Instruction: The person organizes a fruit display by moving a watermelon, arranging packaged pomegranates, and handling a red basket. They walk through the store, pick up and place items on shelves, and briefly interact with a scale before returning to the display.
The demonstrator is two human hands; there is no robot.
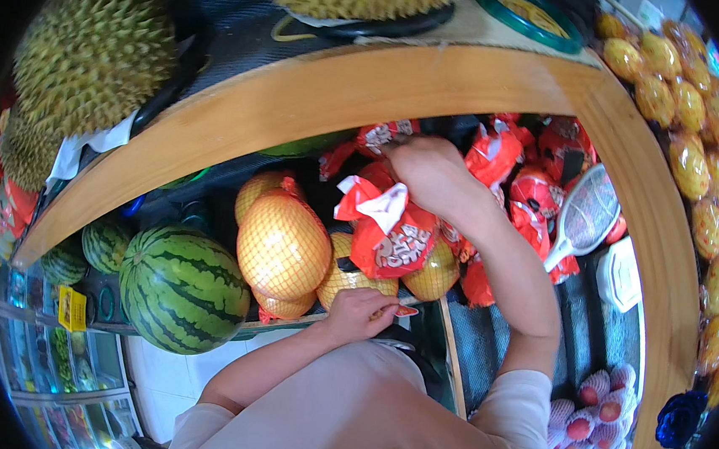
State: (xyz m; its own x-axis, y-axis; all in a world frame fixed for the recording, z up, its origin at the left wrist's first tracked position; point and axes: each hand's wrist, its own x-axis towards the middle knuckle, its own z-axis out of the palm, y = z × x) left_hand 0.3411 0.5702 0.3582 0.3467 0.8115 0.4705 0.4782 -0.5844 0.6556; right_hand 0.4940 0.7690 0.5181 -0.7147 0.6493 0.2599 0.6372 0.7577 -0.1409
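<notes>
My right hand (427,170) reaches over the fruit display and touches a red printed plastic bag (387,135) at the back; its fingertips are hidden. Below that wrist, a red-wrapped fruit (399,243) with a twisted white-and-red top rests on yellow pomelos (355,278). Close to my body, my left hand (360,315) pinches a small red-and-white tag (406,311). Left of it stands a pomelo in orange netting (283,245), next to a large striped watermelon (183,288).
A curved wooden rail (358,75) frames the display, with spiky durians (95,45) beyond it. To the right are a white mesh racket (585,210), a white plastic container (621,273) and fruits in foam nets (590,426). Bagged yellow fruits (689,105) line the right rim.
</notes>
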